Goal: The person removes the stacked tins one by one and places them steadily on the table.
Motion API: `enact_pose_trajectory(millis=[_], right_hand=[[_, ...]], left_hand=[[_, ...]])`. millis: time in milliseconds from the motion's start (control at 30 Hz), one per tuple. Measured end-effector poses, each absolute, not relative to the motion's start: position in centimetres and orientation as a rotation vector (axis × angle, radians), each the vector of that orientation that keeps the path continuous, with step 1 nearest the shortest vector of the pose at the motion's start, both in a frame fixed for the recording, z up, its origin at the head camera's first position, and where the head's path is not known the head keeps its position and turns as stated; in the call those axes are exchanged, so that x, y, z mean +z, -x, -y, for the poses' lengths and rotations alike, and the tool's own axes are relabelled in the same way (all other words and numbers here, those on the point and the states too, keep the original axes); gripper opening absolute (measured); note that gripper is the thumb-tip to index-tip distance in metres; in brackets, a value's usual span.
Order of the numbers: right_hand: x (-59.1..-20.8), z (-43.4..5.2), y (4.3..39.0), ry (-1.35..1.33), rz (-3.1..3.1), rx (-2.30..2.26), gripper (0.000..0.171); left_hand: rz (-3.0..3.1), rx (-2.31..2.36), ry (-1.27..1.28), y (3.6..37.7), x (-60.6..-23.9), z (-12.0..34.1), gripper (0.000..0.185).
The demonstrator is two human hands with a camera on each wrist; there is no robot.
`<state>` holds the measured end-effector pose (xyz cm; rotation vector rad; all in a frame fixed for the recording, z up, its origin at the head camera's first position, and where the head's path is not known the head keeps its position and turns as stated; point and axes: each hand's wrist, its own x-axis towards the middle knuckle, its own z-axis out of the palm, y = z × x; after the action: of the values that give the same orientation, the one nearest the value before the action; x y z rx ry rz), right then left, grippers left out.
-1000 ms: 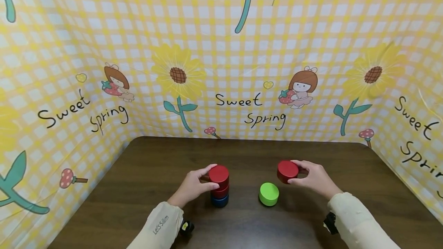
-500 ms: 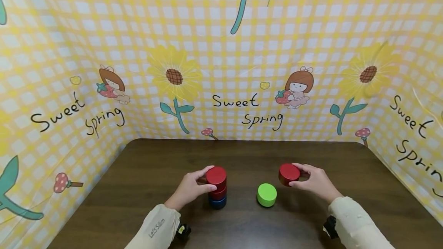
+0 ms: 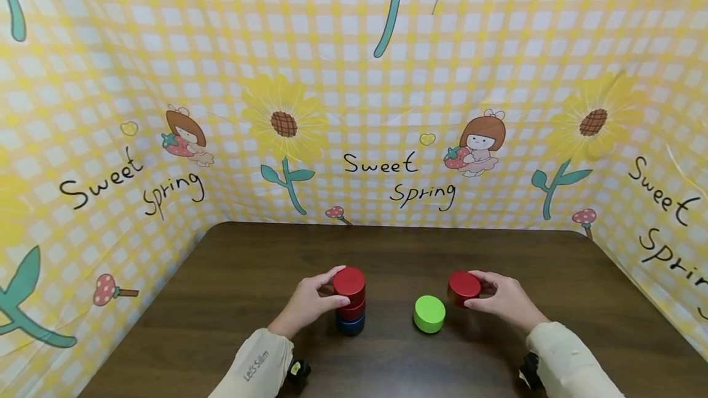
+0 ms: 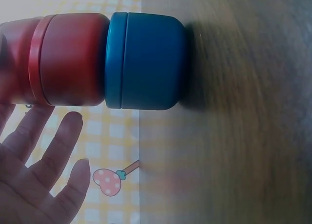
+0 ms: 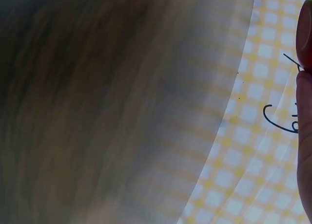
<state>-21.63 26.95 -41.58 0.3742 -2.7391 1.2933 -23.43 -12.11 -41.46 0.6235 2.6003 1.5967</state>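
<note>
Yellow gingham backdrop (image 3: 354, 78) printed with sunflowers and "Sweet Spring" is wrapping three sides of a dark wood-grain bench (image 3: 249, 257).

Left hand (image 3: 310, 303) is curling thumb and fingers round the top red round lidded jar (image 3: 350, 280), which is sitting on a second red jar (image 3: 351, 308), itself on a blue round lidded jar (image 3: 351, 324) standing on the bench. The left wrist view is showing the red-on-blue joint squarely aligned, edges flush.

Right hand (image 3: 500, 300) is grasping another red round lidded jar (image 3: 463, 288) from its right side; whether it is touching the bench or just clear of it, cannot tell. A lime-green round jar (image 3: 429, 314) is lying loose on the bench between the stack and the right hand, just beside the held jar.

Judgement on doing the step well:
- left hand should be steadying the stack, not squeezing sideways, since three tiers look easy to tip;
- right hand should be lifting well over the green jar;
- lowering flat and centred, letting go only when the rims are seated.
</note>
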Motion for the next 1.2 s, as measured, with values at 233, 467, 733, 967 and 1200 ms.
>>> enact_pose_trajectory(millis=[233,467,733,967,1200], right_hand=[[-41.6,-27.6,21.3,-0.395,2.772,1.318,0.060],[-41.9,-28.0,21.3,-0.443,2.793,1.326,0.061],[-42.3,-28.4,21.4,-0.502,2.862,1.302,0.063],[-42.6,-28.7,21.4,-0.516,2.880,1.319,0.065],[-42.8,-28.7,21.7,-0.544,2.896,1.390,0.067]], left_hand=[[-2.580,1.622,-0.575,23.4,-41.4,12.1,0.062],[-2.578,1.622,-0.581,23.4,-41.3,12.1,0.062],[-2.592,1.598,-0.579,23.4,-41.3,12.1,0.062],[-2.589,1.601,-0.611,23.6,-41.6,12.1,0.062],[-2.597,1.595,-0.600,23.6,-41.7,12.2,0.063]])
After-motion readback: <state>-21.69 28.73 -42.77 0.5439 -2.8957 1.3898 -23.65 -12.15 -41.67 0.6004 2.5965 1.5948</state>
